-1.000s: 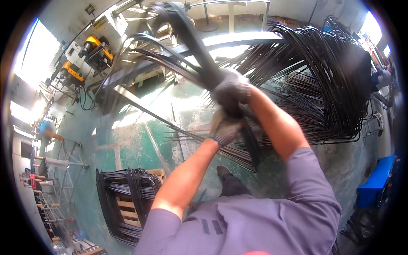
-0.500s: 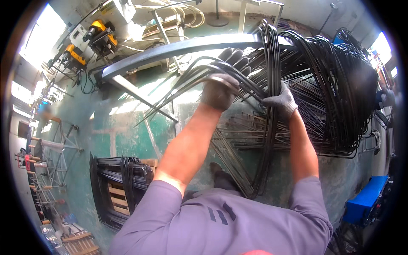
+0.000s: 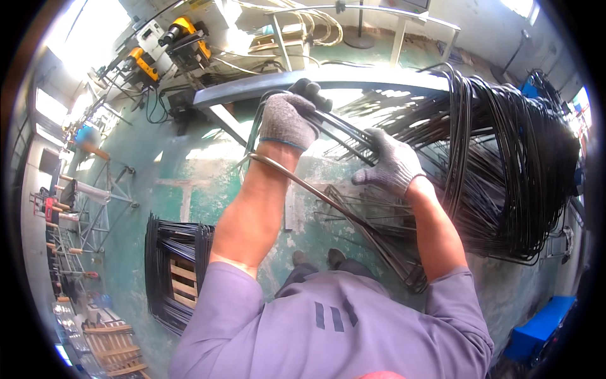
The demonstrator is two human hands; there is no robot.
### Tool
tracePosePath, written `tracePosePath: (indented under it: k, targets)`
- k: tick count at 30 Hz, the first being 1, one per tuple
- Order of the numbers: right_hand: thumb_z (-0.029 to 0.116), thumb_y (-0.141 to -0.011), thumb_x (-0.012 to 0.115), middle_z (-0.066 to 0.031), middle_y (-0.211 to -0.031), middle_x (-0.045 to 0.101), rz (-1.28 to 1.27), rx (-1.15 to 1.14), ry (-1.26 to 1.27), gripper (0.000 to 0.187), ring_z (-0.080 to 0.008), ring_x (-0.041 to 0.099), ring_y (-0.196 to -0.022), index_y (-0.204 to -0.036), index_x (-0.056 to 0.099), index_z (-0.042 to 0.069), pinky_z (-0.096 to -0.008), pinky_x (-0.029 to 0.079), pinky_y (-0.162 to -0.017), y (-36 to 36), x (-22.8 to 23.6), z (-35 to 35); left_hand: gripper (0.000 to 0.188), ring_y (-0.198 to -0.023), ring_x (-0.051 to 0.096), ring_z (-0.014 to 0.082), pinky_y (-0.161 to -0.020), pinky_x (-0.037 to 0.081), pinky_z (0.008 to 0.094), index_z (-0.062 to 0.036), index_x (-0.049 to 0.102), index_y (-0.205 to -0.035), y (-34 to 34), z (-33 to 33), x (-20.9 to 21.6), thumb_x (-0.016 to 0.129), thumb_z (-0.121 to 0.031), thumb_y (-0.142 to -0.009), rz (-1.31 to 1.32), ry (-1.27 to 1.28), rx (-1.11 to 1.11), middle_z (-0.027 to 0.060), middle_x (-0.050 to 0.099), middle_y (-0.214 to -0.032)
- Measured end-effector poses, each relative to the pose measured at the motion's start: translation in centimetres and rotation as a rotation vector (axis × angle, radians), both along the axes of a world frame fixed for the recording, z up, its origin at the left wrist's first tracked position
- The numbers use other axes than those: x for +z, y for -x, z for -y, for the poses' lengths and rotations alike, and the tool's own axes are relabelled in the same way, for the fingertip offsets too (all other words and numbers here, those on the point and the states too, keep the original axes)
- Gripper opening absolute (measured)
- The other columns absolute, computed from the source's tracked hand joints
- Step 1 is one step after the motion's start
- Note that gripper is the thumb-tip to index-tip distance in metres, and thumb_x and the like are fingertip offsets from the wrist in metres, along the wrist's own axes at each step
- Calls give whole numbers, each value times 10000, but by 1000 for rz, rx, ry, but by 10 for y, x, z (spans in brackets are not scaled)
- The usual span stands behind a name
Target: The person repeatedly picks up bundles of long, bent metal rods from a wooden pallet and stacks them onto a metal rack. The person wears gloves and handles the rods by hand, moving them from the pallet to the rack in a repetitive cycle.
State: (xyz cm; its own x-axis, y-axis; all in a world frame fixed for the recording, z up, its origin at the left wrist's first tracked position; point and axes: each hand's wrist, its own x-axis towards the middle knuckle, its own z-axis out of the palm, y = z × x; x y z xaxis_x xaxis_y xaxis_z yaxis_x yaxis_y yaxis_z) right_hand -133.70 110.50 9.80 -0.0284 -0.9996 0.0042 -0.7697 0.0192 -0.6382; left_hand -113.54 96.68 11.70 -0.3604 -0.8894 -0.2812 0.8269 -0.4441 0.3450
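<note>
Shirt (image 3: 265,341): nearest you, well on your own side of the grey rail (image 3: 353,77); three dark stripes, no lettering that can be read.
Single rod (image 3: 303,183): slants across your left forearm, between you and the grey rail.
Left hand (image 3: 287,120): gloved, curled around the bent rods, just on your side of the grey rail.
Bent rods (image 3: 344,129): near the grey rail, on your side of it, running from your left hand to your right.
Right hand (image 3: 394,164): gloved, fingers spread over the bent rods, thumb standing apart; you cannot tell how firmly it bears on them. Half a second ago it gripped the hanging bundle; now it has moved across to the rods.
Hanging bundle (image 3: 456,139): over the grey rail near its right end, with neither of your hands on it; the rail seems to bear it, so both hands can attend to the rods.
Big stack (image 3: 543,170): just beside that bundle, around the right end of the grey rail.
Yellow machines (image 3: 183,25): beyond the left end of the grey rail; any markings are too small to read.
</note>
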Motion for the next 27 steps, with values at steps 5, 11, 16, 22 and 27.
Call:
tracePosePath:
  k: [5, 11, 16, 22, 27]
  targets:
    - [582, -515, 926, -308, -1297, 582, -87, 227, 106, 1269, -439, 576, -1222, -1490, 357, 4, -470, 470, -1046, -58, 12, 15, 271, -702, 599, 292, -797, 539, 495, -3, 610, -868, -59, 23, 16, 463, 76, -655, 94, -60, 92, 134, 638, -828]
    - [584, -497, 922, -327, -1525, 314, -233, 287, 257, 1393, -503, 323, -1403, -1559, 229, 8, -652, 275, -1131, -147, 17, 9, 203, -691, 607, 282, -775, 553, 505, -10, 611, -839, -120, 58, 1, 494, 51, -685, 168, -95, 239, 121, 630, -807]
    - [285, -682, 762, -335, -1483, 336, -282, 212, 424, 967, -490, 360, -1351, -1492, 323, -6, -625, 271, -1115, -196, 17, 34, 215, -700, 607, 285, -768, 566, 496, 3, 576, -871, -142, 72, -16, 456, 118, -736, 129, 2, 262, 123, 607, -822]
    - [276, -721, 723, -309, -1455, 429, -307, 116, 435, 853, -484, 415, -1342, -1445, 389, -27, -544, 332, -1141, -185, 24, 70, 264, -739, 628, 300, -825, 577, 508, -14, 537, -931, -123, 86, -3, 463, 175, -762, 96, 147, 163, 122, 617, -891]
    - [281, -748, 694, -252, -1195, 666, -201, 27, -155, 836, -369, 649, -1138, -1487, 407, 15, -426, 496, -1013, -156, 61, 85, 223, -776, 660, 307, -828, 583, 513, -11, 552, -902, -120, 86, -6, 466, 154, -779, 112, 207, 89, 129, 643, -865]
